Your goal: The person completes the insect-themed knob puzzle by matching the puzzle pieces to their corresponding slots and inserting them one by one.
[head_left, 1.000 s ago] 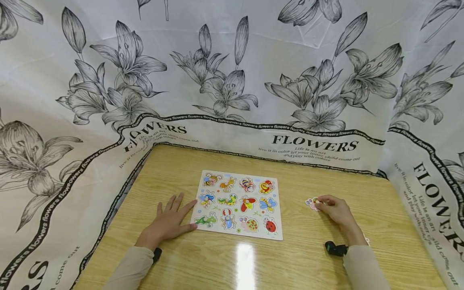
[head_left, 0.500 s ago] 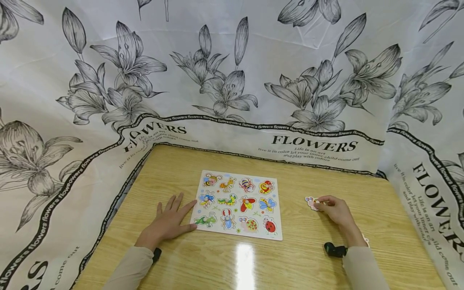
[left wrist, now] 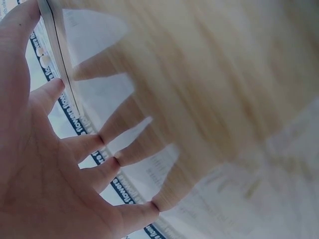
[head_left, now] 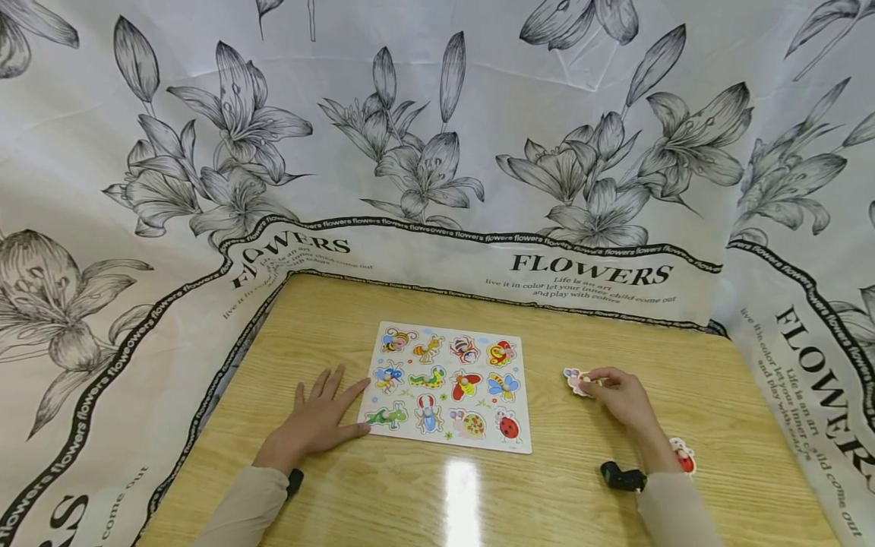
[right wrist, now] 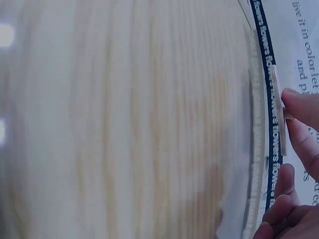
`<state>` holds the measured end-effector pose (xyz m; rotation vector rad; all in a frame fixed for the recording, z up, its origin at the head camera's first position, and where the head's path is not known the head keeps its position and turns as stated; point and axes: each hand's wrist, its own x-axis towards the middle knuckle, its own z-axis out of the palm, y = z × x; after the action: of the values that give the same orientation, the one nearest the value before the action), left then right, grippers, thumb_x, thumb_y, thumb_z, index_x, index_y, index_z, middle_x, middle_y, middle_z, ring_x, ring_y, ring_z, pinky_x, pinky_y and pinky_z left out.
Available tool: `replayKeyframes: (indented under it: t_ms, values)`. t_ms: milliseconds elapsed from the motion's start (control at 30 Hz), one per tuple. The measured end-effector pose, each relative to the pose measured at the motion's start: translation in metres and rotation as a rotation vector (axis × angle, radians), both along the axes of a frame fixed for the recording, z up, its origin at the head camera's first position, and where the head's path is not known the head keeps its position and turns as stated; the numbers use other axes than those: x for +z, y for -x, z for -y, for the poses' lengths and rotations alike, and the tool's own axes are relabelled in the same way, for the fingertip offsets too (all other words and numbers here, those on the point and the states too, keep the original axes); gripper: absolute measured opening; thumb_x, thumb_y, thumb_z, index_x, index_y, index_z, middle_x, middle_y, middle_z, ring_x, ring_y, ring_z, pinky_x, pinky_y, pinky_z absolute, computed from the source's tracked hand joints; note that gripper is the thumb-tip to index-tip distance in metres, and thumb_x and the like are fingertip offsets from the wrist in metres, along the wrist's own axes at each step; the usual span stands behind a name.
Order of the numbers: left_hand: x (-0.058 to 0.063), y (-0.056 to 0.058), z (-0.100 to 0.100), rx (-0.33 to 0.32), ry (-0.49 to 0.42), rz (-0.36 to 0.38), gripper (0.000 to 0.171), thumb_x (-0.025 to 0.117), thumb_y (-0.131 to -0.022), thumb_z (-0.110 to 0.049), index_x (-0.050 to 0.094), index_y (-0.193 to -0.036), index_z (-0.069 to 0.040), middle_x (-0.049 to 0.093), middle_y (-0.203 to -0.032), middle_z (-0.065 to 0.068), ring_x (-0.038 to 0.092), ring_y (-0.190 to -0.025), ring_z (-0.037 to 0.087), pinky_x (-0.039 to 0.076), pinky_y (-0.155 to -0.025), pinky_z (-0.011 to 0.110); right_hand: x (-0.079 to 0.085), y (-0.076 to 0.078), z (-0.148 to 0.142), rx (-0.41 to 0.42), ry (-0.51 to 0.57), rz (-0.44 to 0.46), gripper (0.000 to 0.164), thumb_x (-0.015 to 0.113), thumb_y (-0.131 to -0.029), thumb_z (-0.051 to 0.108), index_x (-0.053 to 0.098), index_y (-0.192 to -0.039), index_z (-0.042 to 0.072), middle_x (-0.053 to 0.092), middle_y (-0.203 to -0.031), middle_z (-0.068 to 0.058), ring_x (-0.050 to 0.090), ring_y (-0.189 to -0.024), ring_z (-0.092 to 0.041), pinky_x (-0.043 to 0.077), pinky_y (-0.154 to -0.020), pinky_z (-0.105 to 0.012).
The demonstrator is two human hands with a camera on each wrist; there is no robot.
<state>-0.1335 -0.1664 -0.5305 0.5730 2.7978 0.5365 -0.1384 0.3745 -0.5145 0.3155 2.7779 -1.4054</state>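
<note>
In the head view a white puzzle board (head_left: pixel 447 444) with printed insects lies mid-table. My left hand (head_left: pixel 314 418) lies spread on the table, thumb and index fingertip at the board's left edge. To the right of the board, my right hand (head_left: pixel 622 395) pinches a snail-shaped puzzle piece (head_left: pixel 573 382), pink with blue-tipped feelers, by its small knob; the fingers cover part of its shell. The right wrist view shows this wooden piece (right wrist: pixel 279 112) edge-on, raised over the table. A red ladybug puzzle piece (head_left: pixel 683 457) lies beside my right wrist, partly covered by it.
The wooden table (head_left: pixel 547 501) is glossy, with a bright reflection in front of the board. White flower-printed cloth (head_left: pixel 424 258) hangs behind it and along both sides. A black wrist camera (head_left: pixel 622 477) sticks out from my right wrist.
My right hand has moved a little to the left with the snail piece, and more of the ladybug piece shows beside the wrist. My left hand has stayed in place.
</note>
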Motion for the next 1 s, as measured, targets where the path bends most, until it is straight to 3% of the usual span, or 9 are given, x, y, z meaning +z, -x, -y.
replayKeyframes:
  t_ms: [233, 567, 800, 1000]
  values:
    - [0.001, 0.000, 0.000, -0.001, 0.003, 0.002, 0.083, 0.061, -0.090, -0.066, 0.033, -0.158, -0.029, 0.012, -0.164, 0.021, 0.008, -0.148, 0.047, 0.006, -0.105, 0.079, 0.001, -0.002, 0.022, 0.025, 0.022, -0.017, 0.031, 0.078, -0.089, 0.016, 0.069, -0.108, -0.006, 0.050, -0.076, -0.005, 0.041, -0.064, -0.013, 0.037, -0.055, -0.027]
    - [0.001, 0.000, 0.000, 0.001, 0.004, 0.010, 0.082, 0.060, -0.090, -0.066, 0.032, -0.158, -0.030, 0.011, -0.165, 0.021, 0.007, -0.148, 0.047, 0.005, -0.105, 0.079, 0.001, -0.005, 0.052, 0.095, 0.022, -0.054, 0.026, 0.078, -0.089, 0.016, 0.071, -0.103, -0.004, 0.054, -0.086, -0.008, 0.044, -0.076, -0.019, 0.039, -0.063, -0.028]
    - [0.007, -0.001, -0.001, 0.000, 0.007, 0.005, 0.081, 0.061, -0.091, -0.064, 0.036, -0.157, -0.027, 0.014, -0.163, 0.023, 0.010, -0.148, 0.048, 0.006, -0.104, 0.079, -0.001, -0.008, 0.075, 0.150, 0.007, -0.056, 0.020, 0.080, -0.087, 0.015, 0.072, -0.100, 0.002, 0.055, -0.075, -0.006, 0.046, -0.072, -0.019, 0.038, -0.064, -0.030]
    - [0.007, -0.001, 0.000, -0.001, -0.002, 0.004, 0.081, 0.062, -0.090, -0.064, 0.036, -0.157, -0.027, 0.014, -0.163, 0.023, 0.010, -0.148, 0.048, 0.006, -0.104, 0.079, 0.002, -0.013, 0.100, 0.176, 0.008, -0.075, 0.017, 0.083, -0.084, 0.015, 0.073, -0.094, 0.005, 0.050, -0.075, -0.007, 0.041, -0.078, -0.022, 0.034, -0.069, -0.033]
